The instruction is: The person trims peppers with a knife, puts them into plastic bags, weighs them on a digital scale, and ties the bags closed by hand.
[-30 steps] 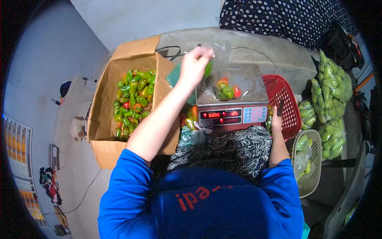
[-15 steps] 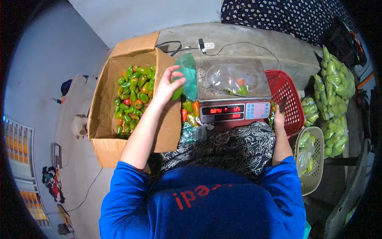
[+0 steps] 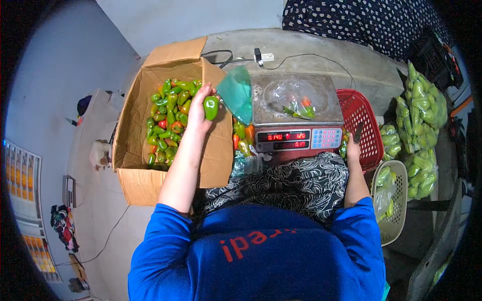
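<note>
A glossy green pepper (image 3: 211, 107) is held in the fingers of my left hand (image 3: 200, 108), above the right side of the cardboard box (image 3: 216, 160). Several green, red and orange peppers (image 3: 170, 113) lie in that box. My right hand (image 3: 353, 149) is closed around what looks like a knife (image 3: 358, 131), its dark blade pointing up beside the red basket (image 3: 369, 118). Between my hands stands a digital scale (image 3: 261, 118) with lit red digits. On its metal pan lies a clear plastic bag (image 3: 291, 93) with a few green and red pieces in it.
A teal plastic bag (image 3: 236, 95) hangs between box and scale, above more peppers (image 3: 243, 138). At right are a pale basket (image 3: 401, 210) and several bags of green vegetables (image 3: 424, 110). A power cable (image 3: 321, 56) runs behind the scale.
The left hand has drawn back slightly toward the box and turned, bringing the green pepper into clearer view. The scale's reading has risen. The right hand has hardly moved.
</note>
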Action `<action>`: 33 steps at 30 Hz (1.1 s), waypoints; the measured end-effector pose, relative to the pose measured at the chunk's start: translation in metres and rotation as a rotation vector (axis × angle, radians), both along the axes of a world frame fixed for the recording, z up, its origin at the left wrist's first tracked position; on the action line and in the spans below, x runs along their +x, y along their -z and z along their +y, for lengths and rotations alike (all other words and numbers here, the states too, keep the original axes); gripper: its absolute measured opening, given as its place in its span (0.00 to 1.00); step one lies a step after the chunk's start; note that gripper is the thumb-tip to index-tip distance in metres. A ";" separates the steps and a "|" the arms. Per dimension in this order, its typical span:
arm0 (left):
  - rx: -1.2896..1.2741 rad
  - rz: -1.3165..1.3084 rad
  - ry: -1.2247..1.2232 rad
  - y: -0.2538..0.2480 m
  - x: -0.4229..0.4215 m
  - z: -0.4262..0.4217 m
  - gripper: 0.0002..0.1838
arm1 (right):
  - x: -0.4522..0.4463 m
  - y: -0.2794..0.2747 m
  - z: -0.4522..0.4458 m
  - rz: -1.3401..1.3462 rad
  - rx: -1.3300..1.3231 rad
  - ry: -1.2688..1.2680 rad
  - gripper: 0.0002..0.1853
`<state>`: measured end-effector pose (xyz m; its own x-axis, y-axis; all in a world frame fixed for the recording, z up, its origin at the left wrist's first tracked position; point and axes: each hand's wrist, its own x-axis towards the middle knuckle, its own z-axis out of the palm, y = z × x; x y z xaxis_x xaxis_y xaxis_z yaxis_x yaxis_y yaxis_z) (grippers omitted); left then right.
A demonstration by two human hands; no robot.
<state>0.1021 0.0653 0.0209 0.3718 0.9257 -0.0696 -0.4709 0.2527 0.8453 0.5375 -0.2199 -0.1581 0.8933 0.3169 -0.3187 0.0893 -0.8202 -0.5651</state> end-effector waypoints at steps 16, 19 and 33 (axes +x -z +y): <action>0.177 0.650 0.131 0.078 0.093 0.009 0.20 | -0.006 -0.007 0.007 -0.057 0.044 -0.040 0.40; 0.410 0.797 0.011 0.092 0.126 0.006 0.23 | 0.000 0.005 0.006 -0.048 0.103 -0.023 0.40; 0.608 0.874 -0.235 0.080 0.130 0.003 0.19 | 0.012 0.026 0.014 -0.021 0.198 -0.009 0.39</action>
<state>0.2317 0.0680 -0.0587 0.2254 0.9362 0.2695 0.3712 -0.3383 0.8647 0.5490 -0.2060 -0.1844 0.8959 0.3799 -0.2305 0.1100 -0.6923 -0.7132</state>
